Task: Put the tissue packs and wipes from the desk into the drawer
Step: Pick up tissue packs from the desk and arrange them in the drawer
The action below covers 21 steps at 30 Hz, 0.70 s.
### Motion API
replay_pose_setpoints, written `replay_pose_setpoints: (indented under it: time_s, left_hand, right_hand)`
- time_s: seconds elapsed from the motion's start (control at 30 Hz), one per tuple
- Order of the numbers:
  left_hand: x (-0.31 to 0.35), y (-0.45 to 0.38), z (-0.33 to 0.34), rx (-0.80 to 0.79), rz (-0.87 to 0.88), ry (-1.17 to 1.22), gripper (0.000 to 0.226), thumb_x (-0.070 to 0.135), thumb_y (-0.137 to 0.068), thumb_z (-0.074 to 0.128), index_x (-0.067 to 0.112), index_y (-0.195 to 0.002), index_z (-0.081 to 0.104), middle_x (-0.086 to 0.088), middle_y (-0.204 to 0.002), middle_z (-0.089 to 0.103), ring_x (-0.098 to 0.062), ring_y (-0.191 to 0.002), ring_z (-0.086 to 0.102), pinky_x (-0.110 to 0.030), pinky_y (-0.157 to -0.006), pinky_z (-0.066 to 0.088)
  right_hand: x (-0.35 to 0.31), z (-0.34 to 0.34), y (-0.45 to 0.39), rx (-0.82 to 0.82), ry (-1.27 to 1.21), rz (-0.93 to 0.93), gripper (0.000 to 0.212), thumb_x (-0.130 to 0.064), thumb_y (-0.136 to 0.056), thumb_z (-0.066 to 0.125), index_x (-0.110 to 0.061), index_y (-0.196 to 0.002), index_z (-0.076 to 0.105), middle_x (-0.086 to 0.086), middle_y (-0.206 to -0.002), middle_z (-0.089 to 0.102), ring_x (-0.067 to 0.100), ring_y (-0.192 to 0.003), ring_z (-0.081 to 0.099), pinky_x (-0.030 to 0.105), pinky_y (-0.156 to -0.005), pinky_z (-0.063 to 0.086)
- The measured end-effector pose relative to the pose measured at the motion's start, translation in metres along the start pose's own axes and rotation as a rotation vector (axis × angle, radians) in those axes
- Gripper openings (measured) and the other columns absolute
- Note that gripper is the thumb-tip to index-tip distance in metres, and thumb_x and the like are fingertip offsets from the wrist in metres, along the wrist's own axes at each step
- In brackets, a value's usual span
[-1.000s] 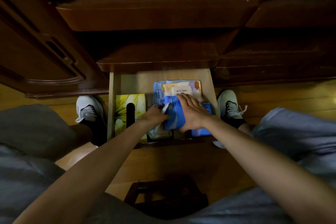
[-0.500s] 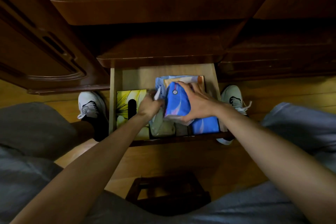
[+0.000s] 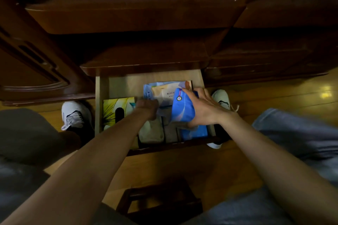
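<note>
The light wooden drawer (image 3: 102, 100) stands pulled out below me. My right hand (image 3: 204, 108) grips a blue tissue pack (image 3: 182, 107), tilted up on its edge over the drawer's right side. My left hand (image 3: 147, 108) reaches into the middle of the drawer, its fingers curled down among the packs and hidden there. A flat wipes pack (image 3: 162, 89) with a pale label lies at the back. A yellow tissue box (image 3: 118, 107) sits at the left, a second blue pack (image 3: 195, 133) at the front right, and a pale pack (image 3: 151, 131) at the front middle.
Dark wooden desk fronts (image 3: 146, 14) overhang the drawer. A cabinet door (image 3: 33, 71) hangs open at the left. My white shoes (image 3: 75, 115) stand on the wooden floor either side of the drawer. A dark stool (image 3: 161, 199) sits between my knees.
My right hand has lifted the blue pack off the stack and turned it up on edge, shifting it right. My left hand has moved slightly back into the drawer's middle.
</note>
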State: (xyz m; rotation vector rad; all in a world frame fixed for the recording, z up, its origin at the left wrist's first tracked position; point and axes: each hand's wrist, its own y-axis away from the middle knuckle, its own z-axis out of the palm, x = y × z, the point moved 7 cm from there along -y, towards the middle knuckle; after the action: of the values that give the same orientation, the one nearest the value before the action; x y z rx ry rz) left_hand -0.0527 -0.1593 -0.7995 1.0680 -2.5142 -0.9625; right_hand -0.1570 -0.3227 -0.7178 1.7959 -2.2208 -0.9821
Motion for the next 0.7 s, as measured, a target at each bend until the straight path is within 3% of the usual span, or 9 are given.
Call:
replay_pose_setpoints:
  time_s: [0.2,0.33,0.43,0.53,0.63,0.7]
  left_hand:
    - [0.001,-0.005,-0.006,0.059,0.013,-0.029,0.048,0.035,-0.091,0.064,0.018,-0.133,0.050,-0.011,-0.134,0.061,-0.031,-0.120,0.060,-0.040,-0.088,0.051]
    - [-0.005,0.001,-0.028,0.105,0.091,-0.070,0.042,0.025,-0.092,0.061,0.020,-0.133,0.055,-0.010,-0.127,0.064,-0.029,-0.114,0.063,-0.038,-0.085,0.051]
    - [-0.020,0.011,-0.053,0.165,0.128,-0.063,0.044,0.020,-0.089,0.060,0.031,-0.132,0.059,-0.006,-0.124,0.066,-0.025,-0.109,0.064,-0.033,-0.073,0.046]
    - [-0.033,0.021,-0.066,0.138,0.139,-0.061,0.047,0.017,-0.085,0.062,0.037,-0.128,0.061,-0.001,-0.115,0.068,-0.023,-0.095,0.066,-0.029,-0.058,0.037]
    - [-0.031,0.027,-0.063,0.098,0.127,-0.151,0.029,0.016,-0.086,0.060,0.024,-0.114,0.065,-0.002,-0.094,0.063,-0.021,-0.075,0.056,-0.031,-0.058,0.038]
    - [-0.027,0.029,-0.059,0.093,0.111,-0.171,0.012,0.016,-0.087,0.058,0.020,-0.098,0.062,-0.003,-0.093,0.063,-0.022,-0.073,0.053,-0.032,-0.060,0.039]
  right_hand:
    - [0.015,-0.003,-0.002,0.036,-0.086,0.030,0.139,-0.074,-0.047,0.080,-0.049,-0.151,-0.008,-0.001,-0.151,0.011,0.030,-0.145,0.012,0.050,-0.112,0.030]
    - [0.016,-0.006,-0.002,0.041,-0.083,0.012,0.138,-0.077,-0.047,0.079,-0.047,-0.151,-0.006,0.000,-0.148,0.015,0.032,-0.142,0.017,0.052,-0.110,0.034]
    - [0.007,-0.004,-0.003,0.019,-0.055,-0.023,0.139,-0.069,-0.048,0.084,-0.045,-0.153,-0.003,-0.003,-0.152,0.010,0.031,-0.144,0.014,0.053,-0.109,0.036]
    - [-0.017,0.003,-0.006,-0.015,0.056,-0.103,0.140,-0.077,-0.044,0.078,-0.044,-0.153,-0.003,-0.003,-0.154,0.008,0.031,-0.145,0.011,0.055,-0.111,0.035]
    - [-0.048,0.015,-0.012,-0.043,0.140,-0.187,0.140,-0.090,-0.040,0.063,-0.043,-0.153,-0.004,0.003,-0.150,0.013,0.034,-0.143,0.016,0.055,-0.111,0.036]
    - [-0.058,0.022,-0.016,-0.047,0.160,-0.205,0.142,-0.084,-0.043,0.072,-0.041,-0.155,-0.005,0.003,-0.147,0.014,0.034,-0.142,0.016,0.055,-0.111,0.034]
